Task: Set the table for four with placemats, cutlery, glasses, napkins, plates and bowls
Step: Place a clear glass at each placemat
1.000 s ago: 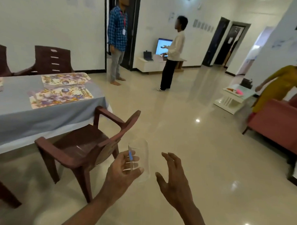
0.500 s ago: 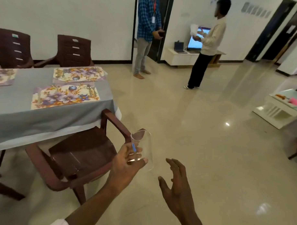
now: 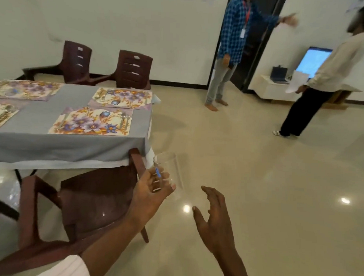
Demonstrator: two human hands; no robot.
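The glass (image 3: 172, 168), clear with a small blue mark, is being held in the air low in the centre of the frame, over the shiny floor just right of a brown chair (image 3: 92, 198) and apart from the table (image 3: 69, 148). The left hand (image 3: 152, 190) is grasping it, fingers curling round its lower part. The right hand (image 3: 215, 217) is hovering just right of it, released, fingers spreading loosely and holding nothing. The table, under a grey cloth, is filling the left middle of the frame and is carrying four flowered placemats; the nearest placemat (image 3: 91, 122) is bearing a fork (image 3: 124, 118) at its right end. Two people are standing at the upper right, one in a checked shirt (image 3: 234, 30) stretching an arm out.
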